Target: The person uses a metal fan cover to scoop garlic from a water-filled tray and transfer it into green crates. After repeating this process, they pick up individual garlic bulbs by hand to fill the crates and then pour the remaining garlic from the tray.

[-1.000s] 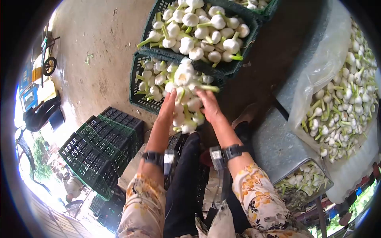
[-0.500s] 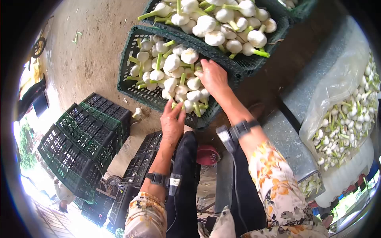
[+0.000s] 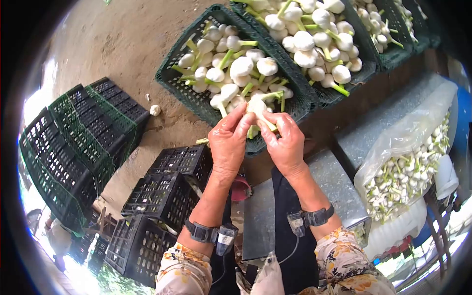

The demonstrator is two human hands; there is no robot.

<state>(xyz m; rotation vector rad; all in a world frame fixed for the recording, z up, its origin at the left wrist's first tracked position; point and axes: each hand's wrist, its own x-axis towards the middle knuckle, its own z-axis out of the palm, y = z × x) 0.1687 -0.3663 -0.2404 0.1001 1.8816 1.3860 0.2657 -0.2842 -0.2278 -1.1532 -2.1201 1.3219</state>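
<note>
Over the near end of a dark green crate [image 3: 169, 91] heaped with white garlic, both of my hands are close together on one garlic bulb [image 3: 256, 106]. My left hand [image 3: 229, 142] grips the bulb's left side, thumb and forefinger bent against it. On the other side, my right hand [image 3: 286, 142] pinches the bulb with thumb and forefinger, beside a pale green strip at the fingertips. Other garlic bulbs [image 3: 242, 67] with cut green stems lie in the crate just beyond my fingers. Both wrists wear black straps with small devices.
A second garlic-filled crate [image 3: 366, 69] adjoins on the right, with more crates behind it. Black crates [image 3: 160, 199] stand lower left, beside a netted stack [image 3: 78, 142]. At right, plastic sheeting [image 3: 393, 147] borders a garlic heap [image 3: 410, 172] near a metal surface [image 3: 324, 182]. One bulb [image 3: 155, 110] lies on the floor.
My hands have come together from separate spots at the crate and now hold one garlic bulb between them. The camera view has shifted, showing more crates at upper right.
</note>
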